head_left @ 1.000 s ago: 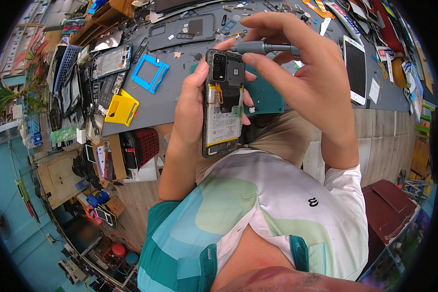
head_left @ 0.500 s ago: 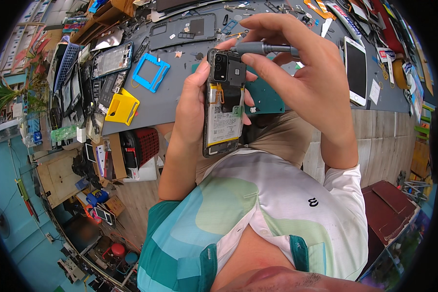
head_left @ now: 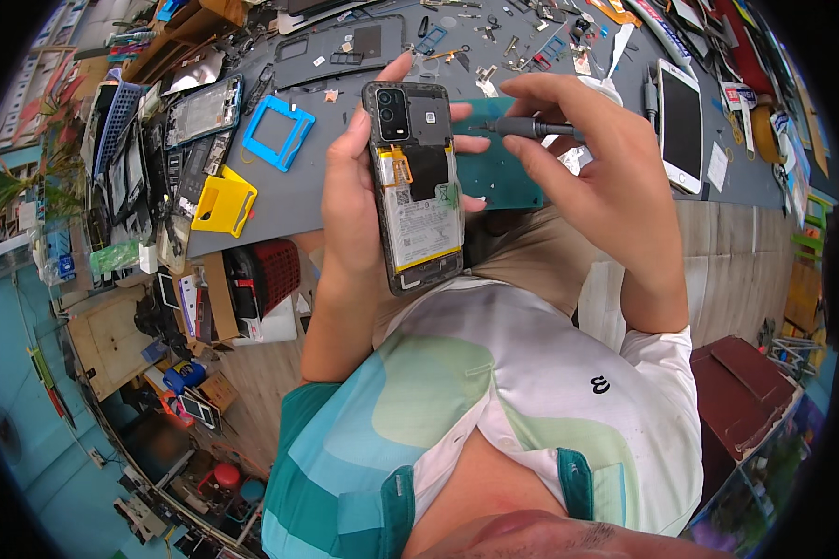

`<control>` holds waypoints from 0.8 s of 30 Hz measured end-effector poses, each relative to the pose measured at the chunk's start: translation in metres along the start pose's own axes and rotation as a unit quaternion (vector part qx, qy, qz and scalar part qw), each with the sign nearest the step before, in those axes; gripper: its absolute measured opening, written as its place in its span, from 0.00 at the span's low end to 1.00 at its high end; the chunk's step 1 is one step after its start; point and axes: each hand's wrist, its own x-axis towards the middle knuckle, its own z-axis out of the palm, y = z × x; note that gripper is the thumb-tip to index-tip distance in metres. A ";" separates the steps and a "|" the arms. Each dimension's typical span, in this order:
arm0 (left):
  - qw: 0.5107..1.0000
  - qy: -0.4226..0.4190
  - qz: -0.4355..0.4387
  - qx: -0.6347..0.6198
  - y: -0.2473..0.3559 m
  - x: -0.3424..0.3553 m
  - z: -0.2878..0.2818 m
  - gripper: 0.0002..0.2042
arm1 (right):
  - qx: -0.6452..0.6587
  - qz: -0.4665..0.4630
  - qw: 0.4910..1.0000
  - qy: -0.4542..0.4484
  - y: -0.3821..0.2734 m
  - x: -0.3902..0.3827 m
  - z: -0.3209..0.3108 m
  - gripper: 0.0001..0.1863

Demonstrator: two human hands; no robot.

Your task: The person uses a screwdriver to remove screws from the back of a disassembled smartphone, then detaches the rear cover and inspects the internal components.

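My left hand (head_left: 347, 200) is wrapped round a smartphone (head_left: 436, 119) with its back cover off. The phone stands nearly upright, its bare inside facing me: camera lenses at the upper left, an orange flex cable (head_left: 402, 168) below them, and a silvery battery (head_left: 424, 228) edged in yellow. Fingers of the left hand stick out past the phone's right side. To the right, my right hand (head_left: 611, 154) pinches a dark grey screwdriver (head_left: 529, 127) between thumb and fingers. Its tip points left toward the phone, apart from it.
Beneath the hands a teal mat (head_left: 508, 182) lies on the grey table (head_left: 298, 200). Blue (head_left: 278, 133) and yellow (head_left: 224, 203) plastic frames lie left, a white phone (head_left: 680, 126) right. Loose small parts and a dark back cover (head_left: 340, 51) lie at the far side.
The screwdriver has drawn away from the phone's top edge, slightly lower and to the right. The phone has shifted left and turned its back more toward me.
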 end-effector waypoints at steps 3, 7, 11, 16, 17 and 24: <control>1.000 -0.012 -0.017 0.002 0.002 0.000 -0.002 0.34 | -0.009 -0.003 1.000 -0.003 0.001 -0.003 0.000 0.21; 0.999 -0.017 -0.030 0.011 0.003 0.001 -0.002 0.34 | -0.023 -0.017 1.000 0.005 -0.004 -0.004 -0.003 0.21; 0.999 -0.035 -0.034 0.012 0.005 0.000 -0.005 0.33 | 0.001 -0.025 1.000 0.012 -0.017 0.003 -0.010 0.20; 0.999 -0.003 -0.039 0.017 0.005 -0.003 0.001 0.33 | 0.099 -0.027 0.993 0.051 -0.030 0.020 0.010 0.19; 0.999 0.005 -0.040 0.020 0.005 -0.003 0.002 0.33 | 0.102 -0.026 0.993 0.052 -0.031 0.022 0.014 0.19; 0.998 0.014 -0.040 0.037 0.006 -0.004 0.005 0.32 | 0.110 -0.040 0.992 0.043 -0.028 0.030 0.020 0.20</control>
